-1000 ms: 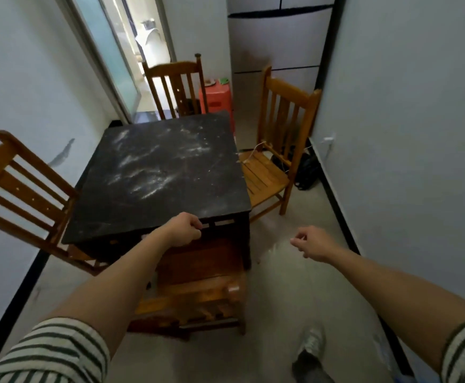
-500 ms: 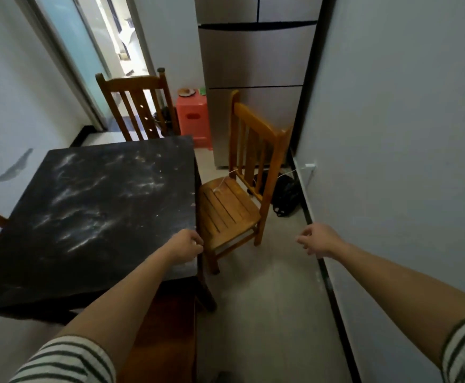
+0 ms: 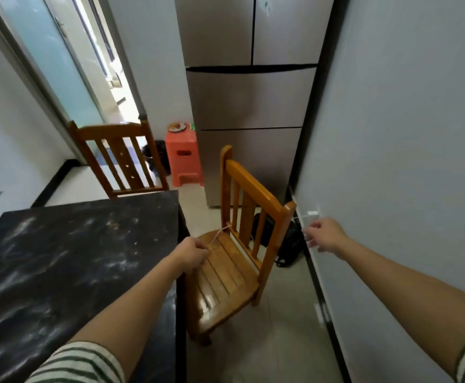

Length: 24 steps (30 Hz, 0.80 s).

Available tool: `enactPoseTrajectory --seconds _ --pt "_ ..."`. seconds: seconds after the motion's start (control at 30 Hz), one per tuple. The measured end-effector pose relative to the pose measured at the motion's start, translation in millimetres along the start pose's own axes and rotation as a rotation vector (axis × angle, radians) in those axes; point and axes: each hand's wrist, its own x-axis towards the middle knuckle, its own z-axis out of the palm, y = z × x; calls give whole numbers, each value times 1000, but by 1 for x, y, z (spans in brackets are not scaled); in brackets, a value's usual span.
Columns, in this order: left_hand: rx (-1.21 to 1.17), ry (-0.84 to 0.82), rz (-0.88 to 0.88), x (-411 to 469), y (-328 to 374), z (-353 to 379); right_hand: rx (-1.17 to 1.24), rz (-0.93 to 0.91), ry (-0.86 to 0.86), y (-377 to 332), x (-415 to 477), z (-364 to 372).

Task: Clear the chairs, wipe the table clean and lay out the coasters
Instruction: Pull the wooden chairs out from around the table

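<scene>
A wooden chair [image 3: 227, 275] stands right of the dusty black table [image 3: 68, 261]. A thin white cable [image 3: 220, 233] lies across the chair's seat and runs through the backrest toward a white plug [image 3: 312, 214] in the right wall. My left hand [image 3: 194, 252] is over the seat's near edge, fingers curled, and the cable's end runs into its fingertips. My right hand [image 3: 325, 235] hovers just below the plug with loose, spread fingers, holding nothing. A second wooden chair [image 3: 120, 158] stands at the table's far side. No coasters or cloth are in view.
A grey fridge [image 3: 250, 106] fills the far end, with a red plastic stool [image 3: 183, 154] carrying a small dish beside it. A black bag [image 3: 286, 241] lies on the floor behind the chair. A glass door [image 3: 60, 64] is at the far left. The passage between chair and wall is narrow.
I have stepped right and forward around the table's corner. My left hand moved off the table edge to the cable on the chair seat. My right hand rose toward the wall plug.
</scene>
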Motion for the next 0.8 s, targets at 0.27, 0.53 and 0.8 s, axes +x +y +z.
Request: enactPoseTrajectory --seconds 0.27,0.53,0.8 --pt "-111 -74 -29 77 62 12 60 -64 1 -67 126 -28" --pt "-291 57 -141 136 109 18 -389 -552 -132 -156 244 -10" --pt "-518 178 -259 143 147 44 -662 -1219 -326 -244 285 41"
